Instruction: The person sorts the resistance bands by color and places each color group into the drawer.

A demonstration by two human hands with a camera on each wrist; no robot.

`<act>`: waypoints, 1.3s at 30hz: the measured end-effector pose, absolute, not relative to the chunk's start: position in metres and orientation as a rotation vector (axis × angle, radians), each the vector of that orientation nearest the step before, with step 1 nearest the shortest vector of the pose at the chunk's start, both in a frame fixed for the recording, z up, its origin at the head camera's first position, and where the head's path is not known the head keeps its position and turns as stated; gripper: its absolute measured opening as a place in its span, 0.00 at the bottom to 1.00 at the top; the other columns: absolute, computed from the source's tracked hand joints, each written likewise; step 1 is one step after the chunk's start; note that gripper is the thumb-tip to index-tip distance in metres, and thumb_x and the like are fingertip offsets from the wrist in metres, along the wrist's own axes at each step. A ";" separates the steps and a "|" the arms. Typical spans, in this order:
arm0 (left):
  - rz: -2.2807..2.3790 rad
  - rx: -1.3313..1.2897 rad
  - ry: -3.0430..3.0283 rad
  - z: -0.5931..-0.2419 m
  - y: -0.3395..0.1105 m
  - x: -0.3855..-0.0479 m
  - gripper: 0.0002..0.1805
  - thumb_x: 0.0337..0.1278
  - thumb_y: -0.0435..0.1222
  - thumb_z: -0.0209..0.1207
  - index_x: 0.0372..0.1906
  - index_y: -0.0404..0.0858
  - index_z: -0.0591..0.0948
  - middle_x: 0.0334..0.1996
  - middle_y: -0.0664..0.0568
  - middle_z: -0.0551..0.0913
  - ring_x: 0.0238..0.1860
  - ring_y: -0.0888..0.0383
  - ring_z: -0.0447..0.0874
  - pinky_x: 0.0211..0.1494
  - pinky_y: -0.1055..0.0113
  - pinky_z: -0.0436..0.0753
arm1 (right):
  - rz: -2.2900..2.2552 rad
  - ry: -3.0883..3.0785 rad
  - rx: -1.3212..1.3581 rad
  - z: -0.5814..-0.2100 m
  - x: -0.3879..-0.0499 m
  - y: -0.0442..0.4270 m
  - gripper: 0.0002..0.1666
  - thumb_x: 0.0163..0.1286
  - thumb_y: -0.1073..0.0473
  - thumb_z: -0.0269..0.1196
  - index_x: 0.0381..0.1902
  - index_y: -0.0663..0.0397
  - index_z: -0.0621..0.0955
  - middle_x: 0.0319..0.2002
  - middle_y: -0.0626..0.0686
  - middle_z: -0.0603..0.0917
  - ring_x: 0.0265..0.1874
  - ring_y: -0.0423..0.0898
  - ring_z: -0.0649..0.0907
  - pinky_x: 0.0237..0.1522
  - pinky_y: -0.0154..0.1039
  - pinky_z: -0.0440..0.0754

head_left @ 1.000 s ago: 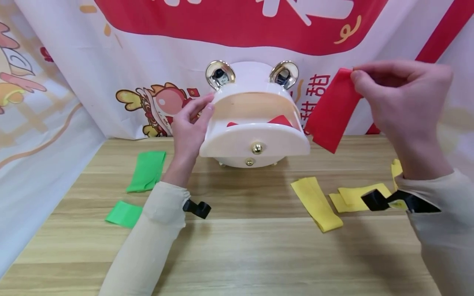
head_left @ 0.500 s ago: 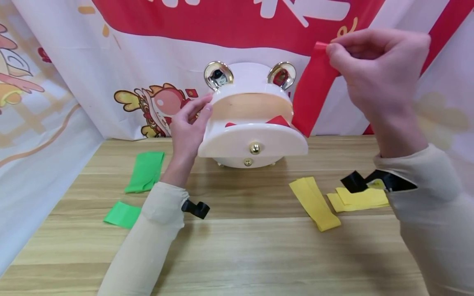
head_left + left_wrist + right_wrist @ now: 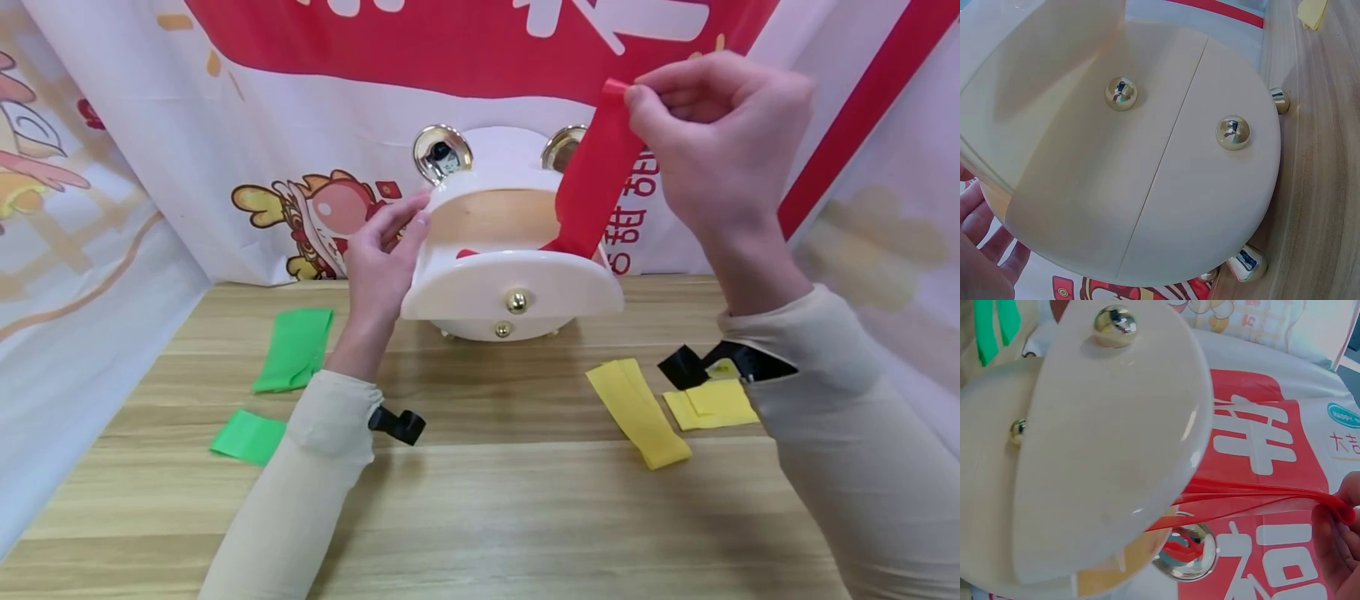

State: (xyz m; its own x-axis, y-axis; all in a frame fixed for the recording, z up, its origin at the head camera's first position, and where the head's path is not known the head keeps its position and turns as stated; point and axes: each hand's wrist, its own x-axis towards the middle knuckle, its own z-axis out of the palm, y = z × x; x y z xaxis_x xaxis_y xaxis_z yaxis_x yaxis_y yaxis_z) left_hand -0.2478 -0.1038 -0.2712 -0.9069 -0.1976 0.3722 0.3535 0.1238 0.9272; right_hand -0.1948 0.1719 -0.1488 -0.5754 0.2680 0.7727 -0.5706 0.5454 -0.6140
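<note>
A white rounded box (image 3: 512,283) with gold knobs stands at the back of the table, its front compartment tipped open. My left hand (image 3: 382,262) rests against the box's left side; the left wrist view shows its fingers (image 3: 975,219) along the edge. High at the right, my right hand (image 3: 723,137) pinches the top of a red fabric strip (image 3: 596,171). The strip hangs down with its lower end in the box's opening, behind the front panel. Another bit of red fabric (image 3: 467,252) peeks over the panel's rim. How much lies inside is hidden.
Two green strips (image 3: 295,348) lie on the wooden table (image 3: 480,508) at the left. Yellow strips (image 3: 637,412) lie at the right, partly under my right forearm. Two gold cups (image 3: 442,154) top the box. A printed curtain (image 3: 337,100) hangs close behind.
My right hand has risen and moved left with the red strip, from beside the box to over its opening, where the lower end now dips in. The left hand has stayed.
</note>
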 end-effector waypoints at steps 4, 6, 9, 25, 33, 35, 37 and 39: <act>-1.834 -0.159 -1.998 -0.271 -0.105 -0.248 0.16 0.74 0.46 0.64 0.61 0.51 0.88 0.63 0.61 0.88 0.64 0.63 0.86 0.68 0.64 0.86 | 1.092 -1.923 0.215 -0.157 -0.196 0.172 0.18 0.70 0.44 0.72 0.50 0.47 0.92 0.49 0.46 0.94 0.44 0.36 0.91 0.57 0.30 0.87; -1.832 -0.160 -1.995 -0.272 -0.104 -0.248 0.16 0.74 0.46 0.64 0.61 0.51 0.88 0.63 0.61 0.88 0.64 0.63 0.86 0.68 0.63 0.86 | 1.082 -1.930 0.207 -0.159 -0.197 0.175 0.19 0.70 0.44 0.72 0.51 0.48 0.92 0.49 0.47 0.94 0.43 0.36 0.90 0.57 0.30 0.87; -1.833 -0.158 -1.992 -0.272 -0.104 -0.248 0.16 0.74 0.46 0.64 0.61 0.51 0.88 0.63 0.61 0.88 0.64 0.62 0.86 0.68 0.63 0.86 | 1.074 -1.913 0.209 -0.162 -0.198 0.178 0.19 0.69 0.45 0.72 0.50 0.49 0.92 0.49 0.48 0.94 0.43 0.35 0.90 0.57 0.30 0.87; -1.837 -0.154 -1.992 -0.271 -0.104 -0.247 0.16 0.74 0.46 0.64 0.61 0.51 0.88 0.63 0.61 0.88 0.64 0.62 0.86 0.67 0.64 0.86 | 1.077 -1.841 0.252 -0.160 -0.197 0.175 0.18 0.69 0.47 0.73 0.49 0.52 0.92 0.47 0.49 0.94 0.41 0.35 0.90 0.56 0.28 0.87; -1.843 -0.149 -1.998 -0.271 -0.104 -0.247 0.16 0.74 0.46 0.64 0.61 0.52 0.88 0.64 0.62 0.87 0.63 0.62 0.86 0.67 0.64 0.86 | 1.083 -1.824 0.230 -0.155 -0.199 0.181 0.18 0.69 0.48 0.73 0.49 0.51 0.92 0.48 0.48 0.94 0.42 0.35 0.90 0.58 0.29 0.86; -1.842 -0.151 -1.994 -0.271 -0.104 -0.247 0.16 0.74 0.46 0.64 0.61 0.52 0.88 0.64 0.61 0.87 0.63 0.62 0.86 0.67 0.64 0.86 | 1.083 -1.829 0.228 -0.155 -0.198 0.182 0.17 0.69 0.48 0.73 0.49 0.51 0.92 0.47 0.48 0.94 0.41 0.34 0.89 0.57 0.28 0.86; -1.842 -0.155 -1.989 -0.271 -0.104 -0.247 0.16 0.74 0.46 0.64 0.61 0.51 0.88 0.64 0.61 0.87 0.63 0.62 0.86 0.67 0.64 0.86 | 1.078 -1.841 0.227 -0.156 -0.197 0.181 0.18 0.69 0.47 0.73 0.49 0.51 0.92 0.47 0.48 0.94 0.40 0.33 0.89 0.56 0.27 0.86; -1.843 -0.155 -1.988 -0.271 -0.104 -0.247 0.16 0.74 0.46 0.64 0.61 0.51 0.88 0.64 0.61 0.87 0.63 0.62 0.86 0.67 0.64 0.86 | 1.060 -1.862 0.231 -0.157 -0.196 0.178 0.18 0.69 0.46 0.73 0.49 0.51 0.92 0.47 0.48 0.94 0.40 0.33 0.89 0.55 0.27 0.86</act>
State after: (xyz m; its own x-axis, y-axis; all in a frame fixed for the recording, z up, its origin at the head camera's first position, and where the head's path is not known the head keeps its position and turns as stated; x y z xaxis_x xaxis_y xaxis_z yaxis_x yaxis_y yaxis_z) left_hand -0.2470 -0.1036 -0.2707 -0.9043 -0.2007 0.3768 0.3605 0.1138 0.9258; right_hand -0.1957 0.1785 -0.1571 -0.5339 0.2664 0.8025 -0.5537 0.6071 -0.5700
